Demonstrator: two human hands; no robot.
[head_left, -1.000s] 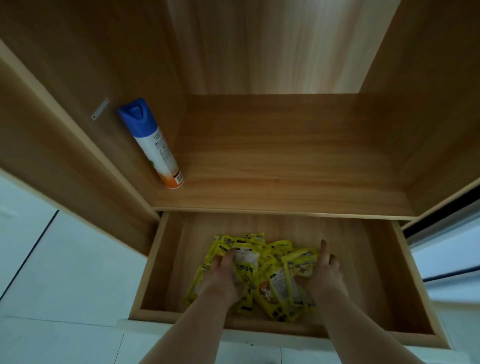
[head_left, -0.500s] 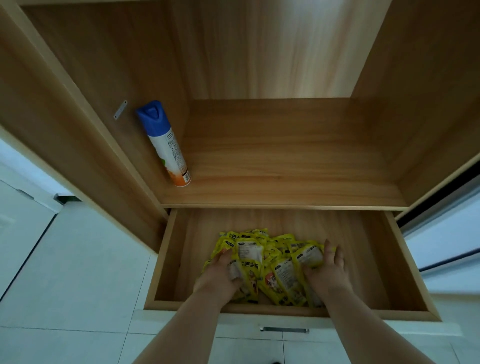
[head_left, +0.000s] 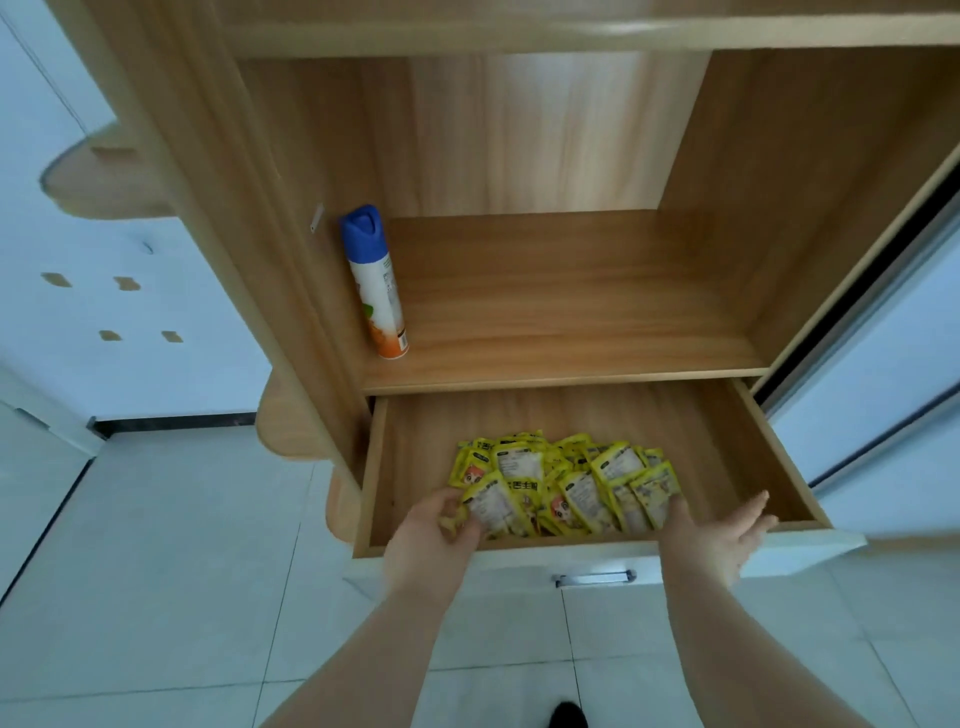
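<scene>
A person's left hand (head_left: 441, 525) pinched yellow snack packets (head_left: 566, 483) heaped at the front of the open drawer (head_left: 727, 441); the right hand (head_left: 722, 535) lay open beside them; scooping from both sides would likely keep the pile together.

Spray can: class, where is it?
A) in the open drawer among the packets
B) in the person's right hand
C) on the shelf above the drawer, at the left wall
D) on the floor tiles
C: the spray can is on the shelf against the left wall, above the open drawer that holds the yellow packets.
</scene>
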